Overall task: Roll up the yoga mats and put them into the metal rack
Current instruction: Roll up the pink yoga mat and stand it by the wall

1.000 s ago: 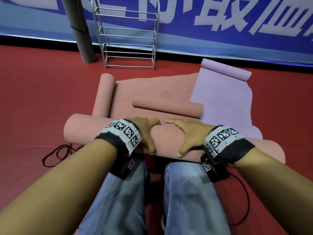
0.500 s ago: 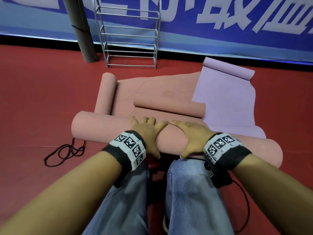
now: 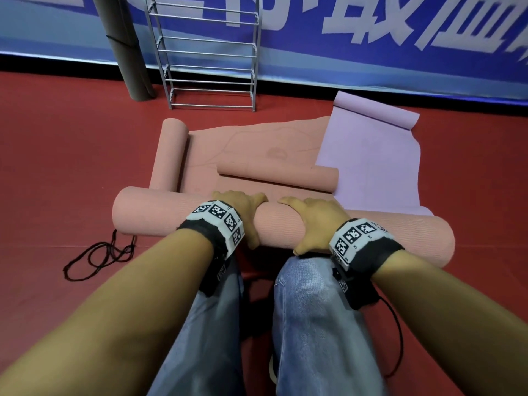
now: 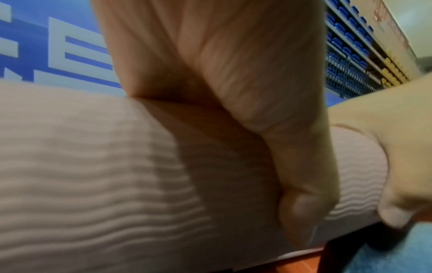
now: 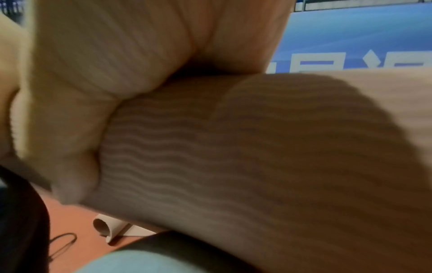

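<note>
A thick pink mat roll (image 3: pixel 160 215) lies crosswise on the red floor in front of my knees. My left hand (image 3: pixel 245 215) and right hand (image 3: pixel 311 221) grip its middle side by side, fingers over the far side and thumbs on the near side. In the wrist views the ribbed mat (image 4: pixel 81 166) (image 5: pixel 257 147) fills the frame, with a thumb (image 4: pixel 304 203) (image 5: pixel 74 175) pressed against it. The metal rack (image 3: pixel 211 52) stands empty against the blue wall, well beyond the roll.
Beyond the big roll a flat pink mat (image 3: pixel 243 144) carries a small pink roll (image 3: pixel 277 175), with another pink roll (image 3: pixel 171 155) along its left edge. A purple mat (image 3: pixel 371 161) lies to the right. A grey roll (image 3: pixel 125 52) stands left of the rack. A black cord (image 3: pixel 97 258) lies at left.
Both hands have slid forward over the top of the roll, fingers now reaching its far side. The roll has turned slightly away from my knees.
</note>
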`<control>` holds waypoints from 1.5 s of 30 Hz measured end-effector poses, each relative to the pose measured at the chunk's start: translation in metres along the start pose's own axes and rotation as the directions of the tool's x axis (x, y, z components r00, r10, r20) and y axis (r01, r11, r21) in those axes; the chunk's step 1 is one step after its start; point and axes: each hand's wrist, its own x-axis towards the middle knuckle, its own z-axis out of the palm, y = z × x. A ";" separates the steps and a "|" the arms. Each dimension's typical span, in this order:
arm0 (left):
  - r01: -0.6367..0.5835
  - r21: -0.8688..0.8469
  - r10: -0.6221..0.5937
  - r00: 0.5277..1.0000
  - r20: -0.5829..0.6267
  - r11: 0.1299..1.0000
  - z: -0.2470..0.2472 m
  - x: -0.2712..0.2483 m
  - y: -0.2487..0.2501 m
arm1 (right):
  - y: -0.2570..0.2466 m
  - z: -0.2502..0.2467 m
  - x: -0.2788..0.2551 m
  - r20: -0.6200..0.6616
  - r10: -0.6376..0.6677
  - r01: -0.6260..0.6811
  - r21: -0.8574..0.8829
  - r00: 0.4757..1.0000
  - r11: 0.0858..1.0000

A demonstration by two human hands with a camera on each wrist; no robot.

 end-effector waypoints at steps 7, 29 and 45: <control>-0.029 -0.020 0.029 0.999 -0.027 0.999 -0.008 -0.013 0.001 | -0.004 -0.018 -0.013 -0.025 -0.032 0.032 0.014 0.999 0.999; -0.078 -0.017 0.079 0.994 0.080 0.997 -0.015 -0.033 0.008 | 0.013 -0.025 -0.014 0.313 -0.139 -0.004 0.416 0.939 0.909; -0.075 0.076 0.071 0.996 0.053 0.994 -0.014 -0.024 0.009 | 0.000 -0.012 -0.015 0.132 -0.050 0.021 0.219 0.990 0.975</control>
